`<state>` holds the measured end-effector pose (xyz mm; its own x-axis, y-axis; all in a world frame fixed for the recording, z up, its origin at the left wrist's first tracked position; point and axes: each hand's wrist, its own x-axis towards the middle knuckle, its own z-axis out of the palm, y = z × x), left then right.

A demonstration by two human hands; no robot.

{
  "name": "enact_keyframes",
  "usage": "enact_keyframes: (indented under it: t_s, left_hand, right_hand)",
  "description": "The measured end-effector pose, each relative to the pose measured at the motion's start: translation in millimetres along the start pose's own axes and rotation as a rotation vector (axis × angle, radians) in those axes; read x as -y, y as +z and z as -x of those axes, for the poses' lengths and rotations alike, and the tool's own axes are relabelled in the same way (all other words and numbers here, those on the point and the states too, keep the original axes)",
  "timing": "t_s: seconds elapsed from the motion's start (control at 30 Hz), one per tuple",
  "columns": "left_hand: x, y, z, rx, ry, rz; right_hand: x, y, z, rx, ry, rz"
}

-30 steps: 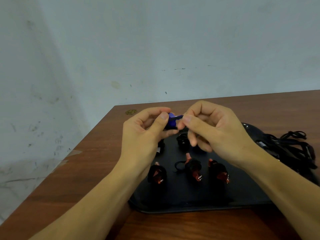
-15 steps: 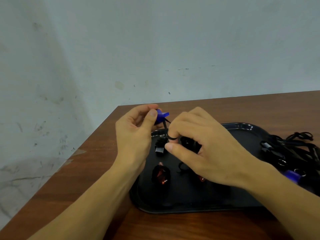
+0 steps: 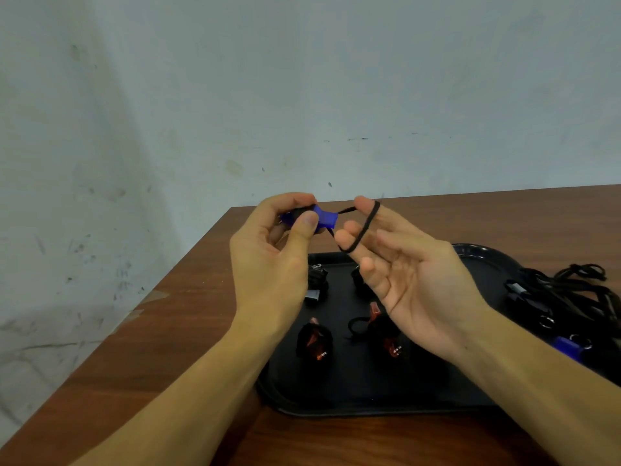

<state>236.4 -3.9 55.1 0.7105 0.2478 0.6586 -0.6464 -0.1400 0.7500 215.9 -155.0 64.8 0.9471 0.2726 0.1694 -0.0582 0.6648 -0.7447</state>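
Winding, probably: the left hand (image 3: 268, 264) pinches the blue whistle (image 3: 324, 218) above the tray (image 3: 470, 253)'s eleven o'clock corner. The right hand (image 3: 413, 284), fingers straight at its three o'clock, carries the black cord (image 3: 364, 227) loop. Keep that loop taut, wraps tidy.

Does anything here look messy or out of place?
Yes: at the tray's right end, black cords lie in a tangle, unlike the neat wound bundles in rows. The table's left edge is chipped.

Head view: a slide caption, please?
Left hand pinches a blue whistle; its black cord loops round fingers of the right hand.
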Motion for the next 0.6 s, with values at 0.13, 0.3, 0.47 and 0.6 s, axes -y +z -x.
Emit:
enact_keyframes:
  t_s: [0.13,0.3,0.47,0.6]
  left_hand:
    - [-0.1,1.3,3.8,0.039,0.108,-0.099]
    - [3.4,0.8,2.6,0.079,0.106,-0.149]
    - [-5.1,-0.4,-7.5,0.021,-0.448,0.4]
    - [-9.2,-4.3,-14.9,-0.018,-0.66,0.748]
  right_hand:
    - [-5.4,-0.5,-2.1,-0.096,0.017,-0.022]
    - [0.3,-3.1,-0.6,-0.051,-0.019,0.107]
    - [3.3,-11.7,-8.8,-0.15,-0.214,0.394]
    - [1.4,-31.1,-19.0,-0.245,-0.356,0.833]
